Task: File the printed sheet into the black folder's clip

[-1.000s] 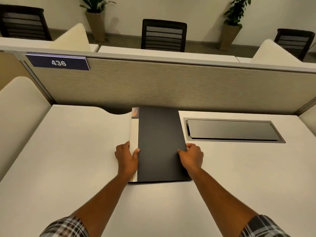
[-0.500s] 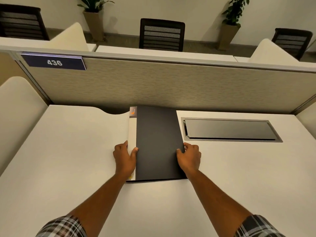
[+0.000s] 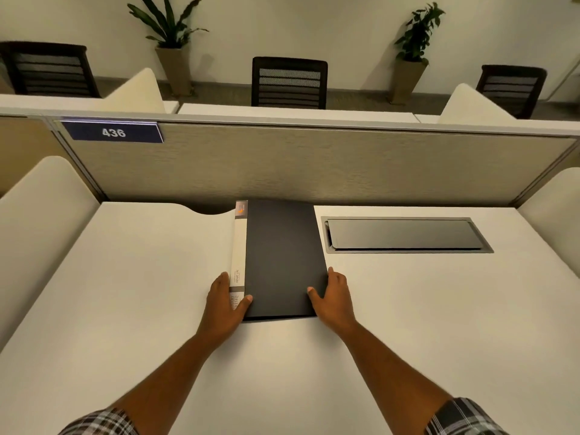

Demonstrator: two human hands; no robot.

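So the black folder (image 3: 282, 259) is lying closed and flat on the white desk (image 3: 141, 293), far end right up near the beige divider panel (image 3: 314, 164), with its white spine label (image 3: 239, 249) facing left. Can't see the printed sheet at all. The left hand (image 3: 226, 304) is clamped on the spine side, thumb on top of the cover; the right hand (image 3: 333, 298) grips the right edge the same way. Compared to half a second ago, both hands are in pretty much the same spots and the folder hasn't really budged, still shut. To the right of it there's the closed cable hatch (image 3: 405, 235). The "436" sign (image 3: 113, 132) sits upper left on the panel.
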